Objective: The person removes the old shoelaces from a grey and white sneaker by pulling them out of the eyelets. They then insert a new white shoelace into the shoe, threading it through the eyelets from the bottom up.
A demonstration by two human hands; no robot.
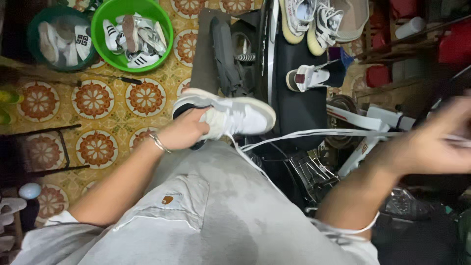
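**Lace drawn from a white sneaker**

Your left hand (pixel 184 131) grips the white sneaker (pixel 230 115) above your lap, fingers wrapped around its heel. Your right hand (pixel 431 142), blurred, pinches the white lace (pixel 314 133) stretched taut to the right. A green basin (pixel 132 34) of shoes sits far left.

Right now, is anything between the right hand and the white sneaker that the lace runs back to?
Nothing visible blocks it. The white lace runs through open air from the blurred right hand back to the white sneaker, which the left hand grips over the lap. The scooter lies below and behind the lace.
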